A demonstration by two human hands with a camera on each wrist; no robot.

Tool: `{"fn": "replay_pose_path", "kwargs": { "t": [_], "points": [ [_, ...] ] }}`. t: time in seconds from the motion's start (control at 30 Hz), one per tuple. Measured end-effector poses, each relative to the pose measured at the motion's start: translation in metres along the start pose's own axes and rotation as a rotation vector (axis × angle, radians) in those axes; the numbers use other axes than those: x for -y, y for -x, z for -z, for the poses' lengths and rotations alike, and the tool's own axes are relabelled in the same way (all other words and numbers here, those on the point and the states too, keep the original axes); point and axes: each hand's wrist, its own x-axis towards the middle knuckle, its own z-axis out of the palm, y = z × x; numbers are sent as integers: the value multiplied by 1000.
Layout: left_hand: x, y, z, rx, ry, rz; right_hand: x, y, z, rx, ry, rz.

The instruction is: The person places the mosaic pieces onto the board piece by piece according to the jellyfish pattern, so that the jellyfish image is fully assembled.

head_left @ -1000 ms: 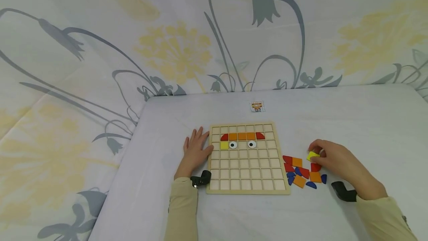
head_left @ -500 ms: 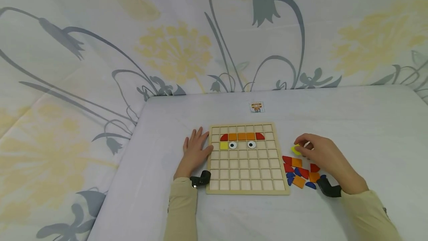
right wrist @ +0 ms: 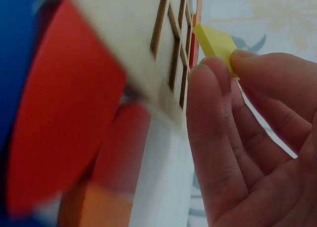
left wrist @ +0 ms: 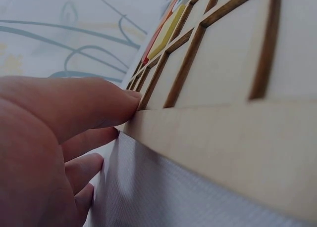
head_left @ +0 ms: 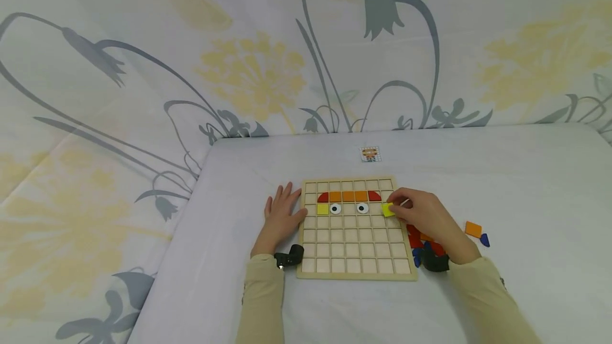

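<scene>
A wooden grid board point(head_left: 356, 276) lies on the white-covered table. My left hand point(head_left: 281, 222) rests at its left side, fingers spread on the cloth and thumb point(left wrist: 116, 106) touching the frame. Between thumb and fingertips my right hand point(head_left: 425, 214) pinches a yellow square tile point(head_left: 388, 209), over the board's right columns; in the right wrist view the tile point(right wrist: 216, 41) is tilted. Set in the board are a row of orange squares point(head_left: 348, 196) with a red curved piece point(head_left: 323, 197) at each end. Below them sit another yellow square point(head_left: 322, 209) and two round eye pieces point(head_left: 363, 208).
Loose red point(head_left: 415, 239), orange and blue pieces lie against the board's right edge, partly hidden under my right wrist. An orange square point(head_left: 473, 229) and a blue piece point(head_left: 485, 240) lie farther right. A small picture card point(head_left: 370, 154) lies beyond the board.
My right hand has carried the yellow tile left from the loose pieces to over the board. An orange square and a blue piece have shifted right and away. The left hand has stayed put.
</scene>
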Motion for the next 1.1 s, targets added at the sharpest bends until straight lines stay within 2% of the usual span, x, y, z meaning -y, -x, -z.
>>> {"fn": "replay_pose_path", "kwargs": {
  "t": [0.1,0.3,0.63,0.93,1.1],
  "points": [
    [-1,1,0,-4,3,-3,3,-6,-6,-3,-22,12],
    [-2,2,-1,5,-12,-9,3,-13,-14,15,-52,-16],
    [-1,1,0,0,-10,-8,7,-19,-18,-5,-11,11],
    [-1,1,1,5,-19,-4,9,-19,-20,-2,10,27],
    [0,1,0,7,-20,-13,9,-16,-16,-10,-15,30]
  ]
}}
